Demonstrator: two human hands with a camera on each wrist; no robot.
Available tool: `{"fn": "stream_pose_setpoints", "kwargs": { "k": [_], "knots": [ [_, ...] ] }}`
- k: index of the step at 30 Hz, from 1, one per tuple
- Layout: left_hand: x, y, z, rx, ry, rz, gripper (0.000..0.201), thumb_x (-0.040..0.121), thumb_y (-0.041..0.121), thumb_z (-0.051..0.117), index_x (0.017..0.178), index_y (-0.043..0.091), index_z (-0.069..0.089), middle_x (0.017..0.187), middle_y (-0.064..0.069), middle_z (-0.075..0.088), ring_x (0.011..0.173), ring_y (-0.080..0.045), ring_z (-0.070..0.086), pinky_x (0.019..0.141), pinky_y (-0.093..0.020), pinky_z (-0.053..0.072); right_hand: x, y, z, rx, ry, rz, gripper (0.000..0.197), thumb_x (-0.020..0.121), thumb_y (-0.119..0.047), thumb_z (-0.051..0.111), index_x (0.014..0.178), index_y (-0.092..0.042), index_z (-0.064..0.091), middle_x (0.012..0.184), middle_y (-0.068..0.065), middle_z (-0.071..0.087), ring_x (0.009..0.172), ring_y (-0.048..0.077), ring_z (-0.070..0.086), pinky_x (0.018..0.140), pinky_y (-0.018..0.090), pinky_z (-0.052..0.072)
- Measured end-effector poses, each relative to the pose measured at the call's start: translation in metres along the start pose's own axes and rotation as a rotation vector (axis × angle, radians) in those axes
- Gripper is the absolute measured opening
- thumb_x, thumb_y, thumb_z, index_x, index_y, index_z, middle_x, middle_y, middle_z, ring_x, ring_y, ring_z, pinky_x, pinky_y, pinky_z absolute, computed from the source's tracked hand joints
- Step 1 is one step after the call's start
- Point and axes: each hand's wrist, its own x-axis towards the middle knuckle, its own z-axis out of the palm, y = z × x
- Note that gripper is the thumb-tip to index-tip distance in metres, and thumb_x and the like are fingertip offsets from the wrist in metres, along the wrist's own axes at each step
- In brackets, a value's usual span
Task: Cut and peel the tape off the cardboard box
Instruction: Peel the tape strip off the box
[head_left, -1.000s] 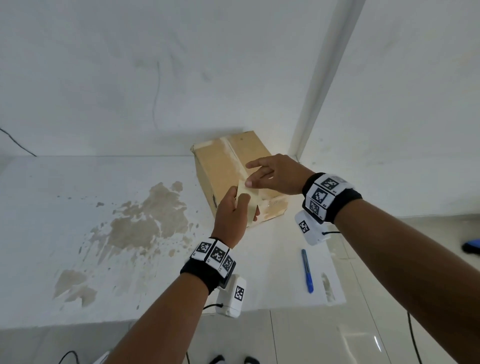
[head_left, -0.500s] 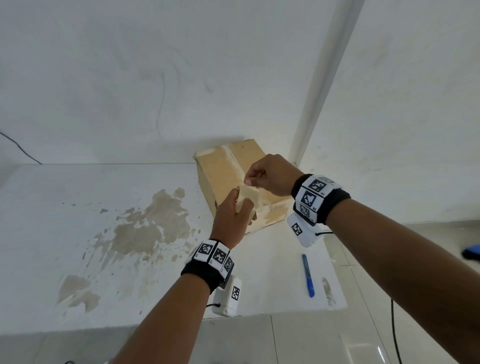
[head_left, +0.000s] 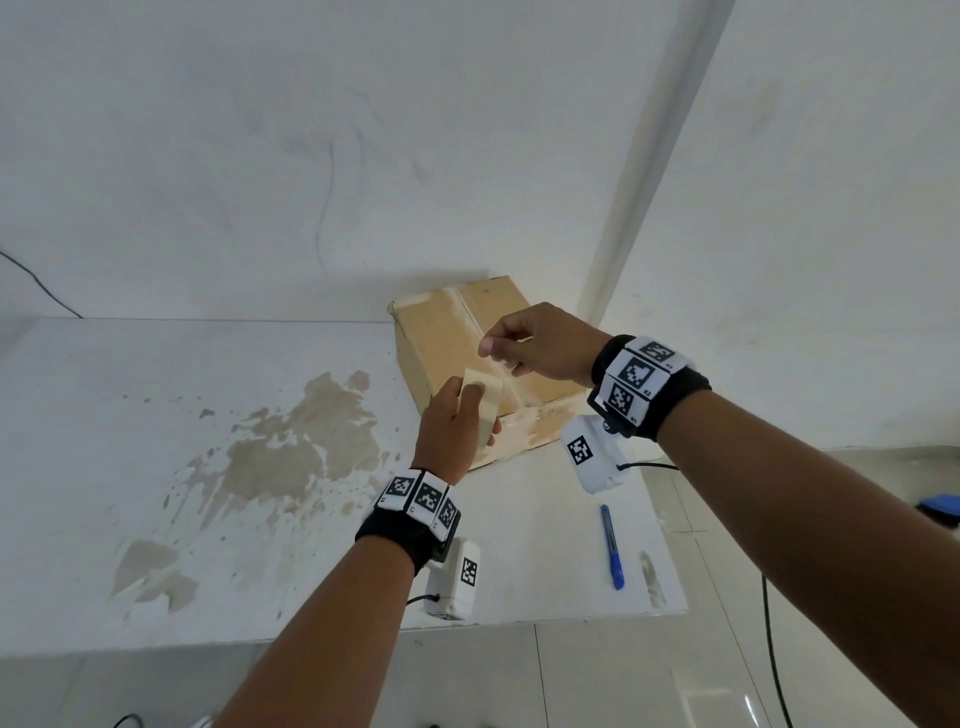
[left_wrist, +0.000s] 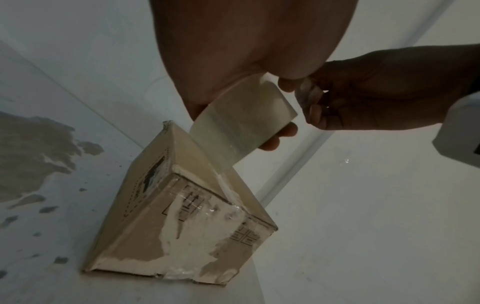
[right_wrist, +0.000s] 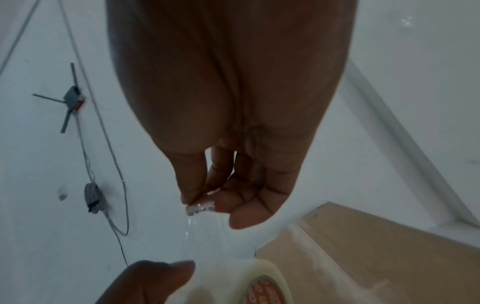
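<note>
Head view: both hands above box by table's rt edge — L round tape roll, R pinching tape end.

A white wall rose behind a white table, whose top bore brown stains. A thin dark cable ran down the wall at the far left. A pale vertical strip marked the corner where a second wall met the first. Below the table edge lay a glossy tiled floor, catching soft reflections. A black cord trailed across the tiles at the right. The light was even and diffuse.
</note>
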Motion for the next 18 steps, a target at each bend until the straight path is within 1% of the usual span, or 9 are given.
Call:
{"fn": "stream_pose_setpoints", "kwargs": {
  "k": [2, 4, 6, 8, 10, 12, 15, 16, 18],
  "knots": [
    [-0.002, 0.002, 0.0, -0.026, 0.006, 0.002, 0.028, 0.101, 0.025, 0.039, 0.091, 0.004, 0.054, 0.073, -0.022, 0.07, 0.052, -0.013, 0.062, 0.048, -0.013, 0.045, -0.002, 0.003, 0.002, 0.126, -0.059, 0.021, 0.02, 0.095, -0.028, 0.065, 0.101, -0.011, 0.075, 0.077, 0.0, 0.061, 0.07, 0.007, 0.058, 0.075, 0.02, 0.057],
    [-0.004, 0.007, -0.001, -0.03, 0.007, 0.019, 0.028, 0.103, 0.023, 0.037, 0.092, 0.002, 0.052, 0.072, -0.021, 0.069, 0.048, -0.005, 0.059, 0.046, -0.009, 0.041, -0.003, 0.004, 0.004, 0.245, -0.11, 0.041, 0.02, 0.096, -0.025, 0.064, 0.101, -0.009, 0.074, 0.073, 0.0, 0.054, 0.066, 0.007, 0.053, 0.073, 0.02, 0.056],
    [-0.005, 0.011, -0.002, -0.022, 0.013, 0.037, 0.026, 0.103, 0.021, 0.037, 0.087, 0.005, 0.049, 0.066, -0.013, 0.064, 0.046, -0.001, 0.058, 0.046, -0.008, 0.04, -0.003, 0.004, 0.006, 0.328, -0.131, 0.065, 0.022, 0.096, -0.024, 0.063, 0.104, -0.005, 0.072, 0.073, 0.0, 0.052, 0.067, 0.009, 0.051, 0.07, 0.02, 0.055],
    [-0.006, 0.013, -0.002, -0.002, 0.01, 0.056, 0.027, 0.104, 0.02, 0.035, 0.087, 0.005, 0.049, 0.064, -0.007, 0.062, 0.048, 0.001, 0.058, 0.047, -0.006, 0.04, -0.002, 0.004, 0.006, 0.371, -0.152, 0.08, 0.023, 0.096, -0.023, 0.063, 0.106, -0.003, 0.071, 0.073, 0.001, 0.051, 0.067, 0.01, 0.049, 0.068, 0.02, 0.053],
    [-0.005, 0.013, -0.002, 0.022, 0.008, 0.066, 0.029, 0.104, 0.021, 0.034, 0.092, 0.002, 0.051, 0.066, -0.006, 0.064, 0.05, 0.002, 0.059, 0.049, -0.006, 0.041, -0.002, 0.004, 0.008, 0.382, -0.177, 0.08, 0.022, 0.096, -0.023, 0.064, 0.105, -0.005, 0.071, 0.072, 0.002, 0.05, 0.066, 0.011, 0.047, 0.066, 0.02, 0.052],
    [-0.003, 0.011, -0.002, 0.03, 0.02, 0.056, 0.03, 0.103, 0.023, 0.035, 0.096, 0.001, 0.054, 0.07, -0.009, 0.068, 0.051, 0.002, 0.06, 0.049, -0.007, 0.041, -0.003, 0.002, 0.01, 0.368, -0.194, 0.075, 0.018, 0.096, -0.024, 0.064, 0.102, -0.009, 0.071, 0.07, 0.001, 0.05, 0.063, 0.009, 0.047, 0.065, 0.019, 0.051],
    [-0.002, 0.012, -0.002, 0.015, 0.033, 0.045, 0.029, 0.102, 0.025, 0.037, 0.099, 0.001, 0.054, 0.074, -0.013, 0.071, 0.05, 0.0, 0.059, 0.048, -0.01, 0.04, -0.002, 0.002, 0.012, 0.315, -0.182, 0.061, 0.019, 0.096, -0.026, 0.064, 0.102, -0.01, 0.072, 0.07, -0.001, 0.051, 0.061, 0.006, 0.048, 0.068, 0.02, 0.052],
    [-0.003, 0.013, -0.002, 0.017, 0.038, 0.046, 0.028, 0.102, 0.024, 0.038, 0.098, 0.001, 0.054, 0.073, -0.012, 0.07, 0.049, 0.001, 0.058, 0.048, -0.01, 0.04, -0.002, 0.002, 0.013, 0.298, -0.173, 0.055, 0.021, 0.096, -0.027, 0.064, 0.103, -0.009, 0.072, 0.07, -0.002, 0.052, 0.061, 0.006, 0.049, 0.069, 0.021, 0.052],
    [-0.003, 0.015, -0.002, 0.023, 0.05, 0.049, 0.026, 0.102, 0.021, 0.038, 0.098, 0.0, 0.054, 0.069, -0.004, 0.064, 0.048, 0.006, 0.056, 0.046, -0.008, 0.04, -0.002, 0.002, 0.014, 0.269, -0.158, 0.041, 0.023, 0.095, -0.029, 0.064, 0.105, -0.01, 0.073, 0.068, -0.004, 0.053, 0.061, 0.005, 0.049, 0.072, 0.023, 0.052]
  ]
}}
